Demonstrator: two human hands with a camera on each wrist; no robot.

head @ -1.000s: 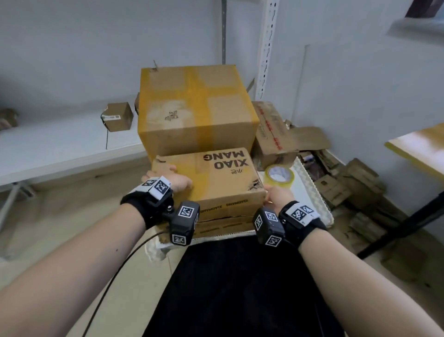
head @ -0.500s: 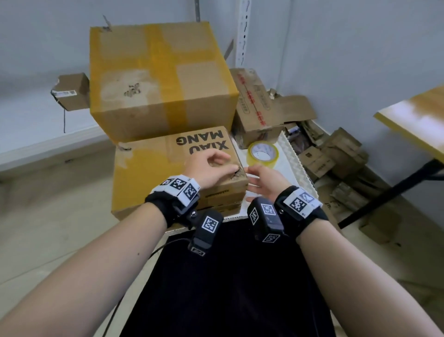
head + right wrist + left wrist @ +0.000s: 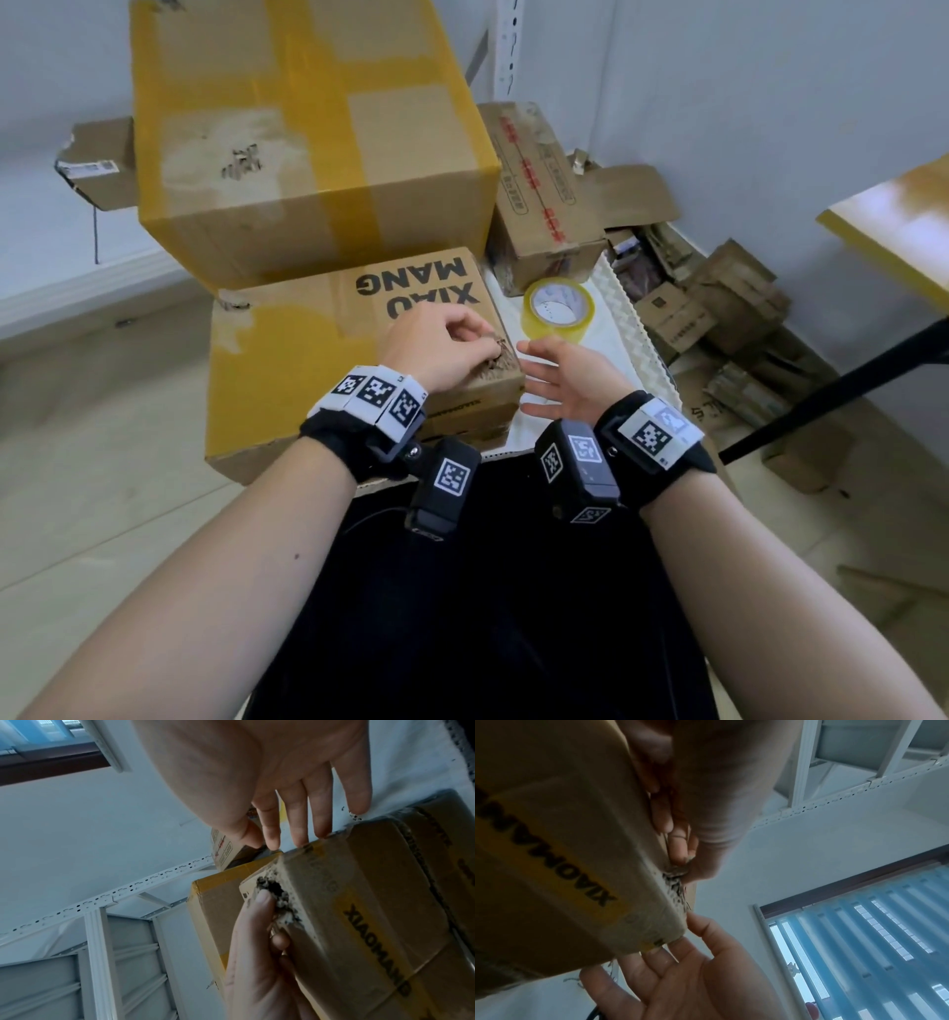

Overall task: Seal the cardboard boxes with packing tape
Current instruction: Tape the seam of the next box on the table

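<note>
A flat cardboard box printed XIAO MANG (image 3: 308, 360) lies in front of me, with yellow tape over its left part. A large taped box (image 3: 308, 144) rests on its far half. My left hand (image 3: 488, 349) has curled fingers that pinch the frayed cardboard at a torn hole in the flat box's near right corner (image 3: 677, 882); the left thumb (image 3: 264, 898) lies on that hole. Beside the same corner my right hand (image 3: 534, 377) is flat, its straight fingertips (image 3: 300, 835) touching the box's side edge. A roll of clear yellowish packing tape (image 3: 557, 308) lies just beyond the right hand.
A small box with red print (image 3: 544, 205) stands behind the tape on the white patterned surface (image 3: 621, 318). Flattened cardboard (image 3: 719, 318) is piled on the floor at right, under a yellow-edged table (image 3: 893, 226) with a black leg (image 3: 832, 395). A low white shelf (image 3: 51, 257) runs at left.
My left hand moved from the box's near left edge across to the torn right corner and curled onto it. My right hand came off the box's side and opened flat.
</note>
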